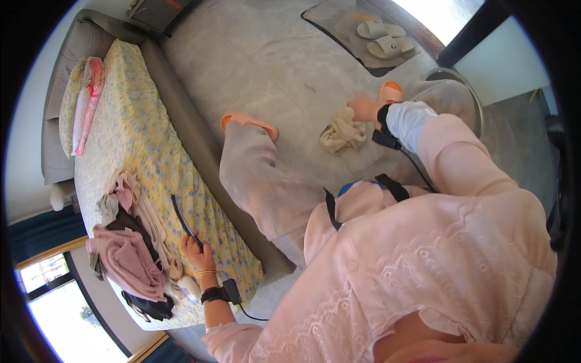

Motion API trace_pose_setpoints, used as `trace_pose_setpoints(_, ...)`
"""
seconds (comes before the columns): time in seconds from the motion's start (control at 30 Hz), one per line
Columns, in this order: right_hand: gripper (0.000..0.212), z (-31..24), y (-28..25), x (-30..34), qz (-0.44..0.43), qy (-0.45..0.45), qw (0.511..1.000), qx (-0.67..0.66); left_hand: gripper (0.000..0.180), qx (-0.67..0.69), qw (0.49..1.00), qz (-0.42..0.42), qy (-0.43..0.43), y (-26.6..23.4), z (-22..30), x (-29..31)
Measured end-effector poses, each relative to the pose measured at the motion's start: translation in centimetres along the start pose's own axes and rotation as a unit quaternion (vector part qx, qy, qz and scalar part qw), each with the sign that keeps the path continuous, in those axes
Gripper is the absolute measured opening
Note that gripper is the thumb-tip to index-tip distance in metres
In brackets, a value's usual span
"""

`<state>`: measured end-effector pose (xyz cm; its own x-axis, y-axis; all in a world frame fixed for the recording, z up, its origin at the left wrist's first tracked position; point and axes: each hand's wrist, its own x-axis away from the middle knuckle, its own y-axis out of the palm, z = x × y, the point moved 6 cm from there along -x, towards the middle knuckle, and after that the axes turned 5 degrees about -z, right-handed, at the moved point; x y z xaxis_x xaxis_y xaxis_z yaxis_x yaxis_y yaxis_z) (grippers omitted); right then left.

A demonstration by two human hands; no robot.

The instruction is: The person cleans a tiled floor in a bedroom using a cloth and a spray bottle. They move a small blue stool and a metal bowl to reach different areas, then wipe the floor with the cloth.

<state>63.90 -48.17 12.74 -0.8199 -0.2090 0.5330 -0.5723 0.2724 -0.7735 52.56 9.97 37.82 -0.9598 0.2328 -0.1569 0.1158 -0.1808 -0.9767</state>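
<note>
My left hand [198, 254] is closed around one end of a slim, dark, slightly curved bar [183, 219], which points away over the bed; its exact kind does not show. Just left of that hand, clothes lie heaped on the bed, among them a dusty-pink garment [127, 257] and a black one [148, 307]. Out in front on the right, my right hand [365, 109] is smeared by motion. A crumpled cream cloth [343, 134] hangs from its fingers above the grey floor.
The bed [151, 151] with its yellow flowered sheet runs along the left, folded bedding [89, 109] at its far end. Pale slippers [387, 47] sit on a doorway mat [339, 27]. A round grey tub [475, 100] stands at right. Orange slippers [266, 128] are on my feet.
</note>
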Motion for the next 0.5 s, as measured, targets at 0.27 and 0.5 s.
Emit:
trace_pose_setpoints(0.27,0.097,-0.7,10.3,-3.2,-0.141,0.231,0.951,-0.147,0.014,-0.033,0.995,-0.093,0.013,1.8,-4.5,-13.4)
trace_pose_setpoints(0.5,0.110,-1.9,16.3,-5.7,-0.038,0.296,0.932,-0.205,0.027,-0.172,0.971,-0.160,0.046,5.1,-4.7,-18.1)
